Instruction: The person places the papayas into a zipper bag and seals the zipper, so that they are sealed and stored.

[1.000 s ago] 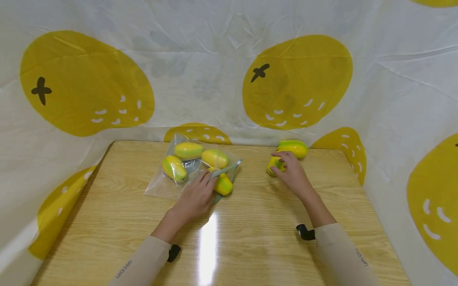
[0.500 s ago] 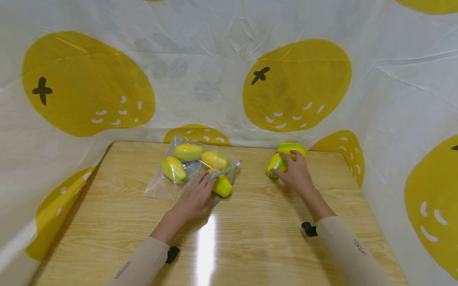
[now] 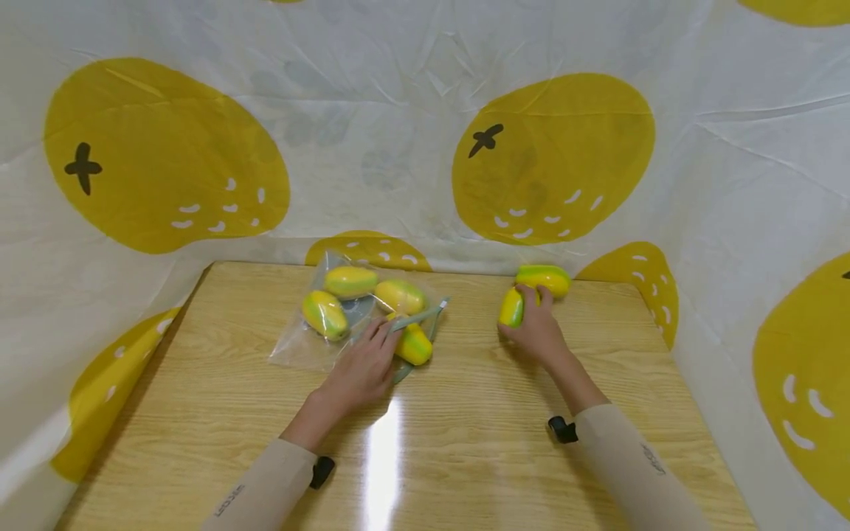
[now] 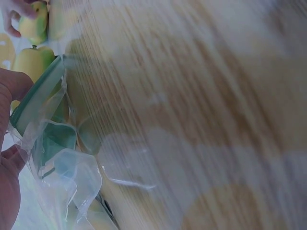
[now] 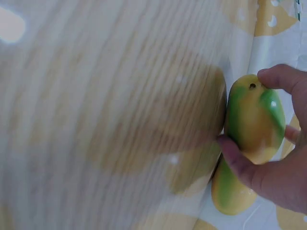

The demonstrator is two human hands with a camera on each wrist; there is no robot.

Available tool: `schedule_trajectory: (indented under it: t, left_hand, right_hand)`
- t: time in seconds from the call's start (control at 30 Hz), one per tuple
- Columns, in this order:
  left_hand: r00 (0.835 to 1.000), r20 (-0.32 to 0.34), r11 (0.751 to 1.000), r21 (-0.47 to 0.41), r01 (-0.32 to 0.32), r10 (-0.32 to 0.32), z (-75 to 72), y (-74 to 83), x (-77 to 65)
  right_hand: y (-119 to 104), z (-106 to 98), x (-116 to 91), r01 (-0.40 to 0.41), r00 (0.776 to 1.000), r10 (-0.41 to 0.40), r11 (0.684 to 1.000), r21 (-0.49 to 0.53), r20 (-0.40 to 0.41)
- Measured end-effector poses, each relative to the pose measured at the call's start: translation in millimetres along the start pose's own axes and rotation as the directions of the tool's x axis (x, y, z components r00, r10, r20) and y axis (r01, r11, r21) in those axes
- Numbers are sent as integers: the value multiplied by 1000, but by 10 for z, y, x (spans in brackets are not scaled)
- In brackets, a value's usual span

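Observation:
My left hand (image 3: 364, 366) grips the green-edged opening of a clear plastic zip bag (image 3: 295, 346). In the left wrist view, fingers lie above and below the bag's green strip (image 4: 41, 96). Several yellow-green papayas lie in the bag, one papaya (image 3: 415, 346) beside my fingers at the opening. On the right, my right hand (image 3: 539, 328) holds another papaya (image 3: 511, 308), thumb on its near side and fingers over its far side. In the right wrist view, one fingertip presses near the small dark hole at the end of this papaya (image 5: 256, 120).
A further papaya (image 3: 543, 280) lies at the table's back edge, just behind the held one. The wooden table (image 3: 458, 442) meets a white cloth (image 3: 372, 147) printed with large yellow fruit, which rises at the back and both sides.
My right hand has come down over the nearer papaya, its fingers closing round it. The left hand and the bag have stayed in place.

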State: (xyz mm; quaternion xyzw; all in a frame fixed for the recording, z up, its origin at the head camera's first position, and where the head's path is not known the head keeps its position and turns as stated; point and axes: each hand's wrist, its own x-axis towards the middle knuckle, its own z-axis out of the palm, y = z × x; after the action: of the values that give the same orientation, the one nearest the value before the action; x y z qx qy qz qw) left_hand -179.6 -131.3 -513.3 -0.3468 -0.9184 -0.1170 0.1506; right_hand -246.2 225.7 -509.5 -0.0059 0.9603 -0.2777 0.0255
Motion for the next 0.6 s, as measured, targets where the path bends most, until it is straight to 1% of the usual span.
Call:
schedule_trajectory:
  t: [0.17, 0.27, 0.33, 0.47, 0.53, 0.6]
  left_hand:
    - [999, 29, 1000, 2, 26, -26, 3, 10, 1]
    - [1000, 19, 1000, 7, 22, -23, 10, 11, 2]
    - [1000, 6, 1000, 17, 11, -11, 12, 9, 7]
    - [1000, -13, 999, 37, -10, 11, 6, 7, 17]
    - [1000, -19, 999, 51, -18, 19, 3, 8, 22]
    - [999, -23, 998, 63, -20, 22, -3, 11, 25]
  right_hand:
    - [94, -29, -61, 63, 997, -69, 992, 112, 47]
    - [152, -45, -112, 93, 992, -106, 979, 181, 63]
    - [190, -50, -149, 113, 991, -127, 970, 217, 52]
    - [251, -59, -222, 149, 986, -163, 955, 257, 36]
    - [252, -66, -266, 172, 981, -191, 948, 269, 46]
    - [225, -72, -313, 198, 971, -227, 939, 283, 73]
